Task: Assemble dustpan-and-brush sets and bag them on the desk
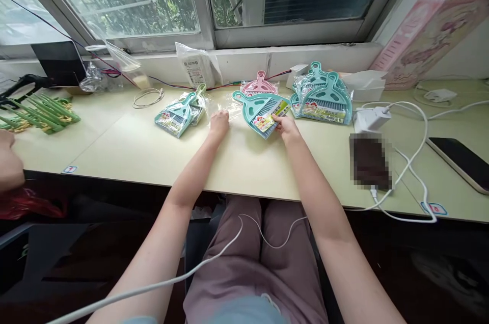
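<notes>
- The right hand (287, 126), in the head view, pinched the lower right corner of a teal dustpan set (254, 106), its thumb lying on the printed label (280, 109).
- That dustpan set was in front of the wearer, over the middle of the table (126, 153), tilted, with its handle loop toward the left hand and its bristles showing beside the label.
- The left hand (219, 123) had its fingers curled inward next to clear film (232, 108); its fingertips were hidden, so whether it gripped the film could not be told.
- Just behind the held set lay a pink dustpan set (261, 83), partly covered by it in this view.
- To the left of the left hand lay a small group of wrapped teal sets (179, 114), overlapping one another.
- To the right of the right hand, a larger pile of teal sets (329, 97) rested near the wall, also in clear wrapping.
- Farther right stood a white charger (372, 119) with cables, near a pixelated object (370, 161); a phone (462, 163) lay near the table's right side.
- At the far left, another person's arm (9, 166) reached in near a bundle of green stalks (49, 112).
</notes>
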A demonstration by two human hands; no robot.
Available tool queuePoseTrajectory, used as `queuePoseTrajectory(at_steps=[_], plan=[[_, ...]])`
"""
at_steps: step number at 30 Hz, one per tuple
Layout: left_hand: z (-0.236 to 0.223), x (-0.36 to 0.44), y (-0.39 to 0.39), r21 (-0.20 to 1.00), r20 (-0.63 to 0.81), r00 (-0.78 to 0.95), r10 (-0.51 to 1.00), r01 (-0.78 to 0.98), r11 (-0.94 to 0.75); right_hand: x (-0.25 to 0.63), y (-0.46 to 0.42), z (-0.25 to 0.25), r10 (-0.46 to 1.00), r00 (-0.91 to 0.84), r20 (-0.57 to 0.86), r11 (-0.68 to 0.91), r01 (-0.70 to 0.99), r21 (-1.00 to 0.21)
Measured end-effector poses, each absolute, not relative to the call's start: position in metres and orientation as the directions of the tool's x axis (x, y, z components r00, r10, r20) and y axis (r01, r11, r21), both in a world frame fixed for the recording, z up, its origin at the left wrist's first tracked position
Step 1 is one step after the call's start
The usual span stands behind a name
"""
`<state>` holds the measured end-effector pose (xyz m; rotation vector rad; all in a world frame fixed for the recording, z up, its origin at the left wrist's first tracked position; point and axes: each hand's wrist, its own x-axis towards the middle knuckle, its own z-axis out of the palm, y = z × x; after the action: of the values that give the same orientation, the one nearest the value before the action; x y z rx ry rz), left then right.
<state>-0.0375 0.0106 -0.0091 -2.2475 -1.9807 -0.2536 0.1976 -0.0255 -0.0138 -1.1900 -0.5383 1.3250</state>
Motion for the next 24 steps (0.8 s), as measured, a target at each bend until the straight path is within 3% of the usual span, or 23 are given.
queuePoseTrajectory(at_steps=[8,14,19,24], plan=[[-0.005,-0.062,0.021,0.145,0.228,0.012,0.974,0.988,-0.047,0.194,-0.029,-0.009,0.919,0.177,-0.351,-0.279,-0.336,-0.9],[0.0,-0.063,0.017,0.299,0.41,-0.117,0.905,0.954,-0.012,0.185,-0.033,-0.007,0.938,0.158,-0.308,-0.26,-0.266,-0.928],[0.008,-0.059,0.01,0.318,0.54,-0.132,0.831,0.947,-0.056,0.179,-0.034,-0.008,0.938,0.186,-0.292,-0.199,-0.401,-0.894],[0.013,-0.048,0.004,0.341,0.577,-0.099,0.811,0.931,-0.129,0.176,-0.034,-0.004,0.952,0.093,-0.291,-0.207,-0.506,-0.837]])
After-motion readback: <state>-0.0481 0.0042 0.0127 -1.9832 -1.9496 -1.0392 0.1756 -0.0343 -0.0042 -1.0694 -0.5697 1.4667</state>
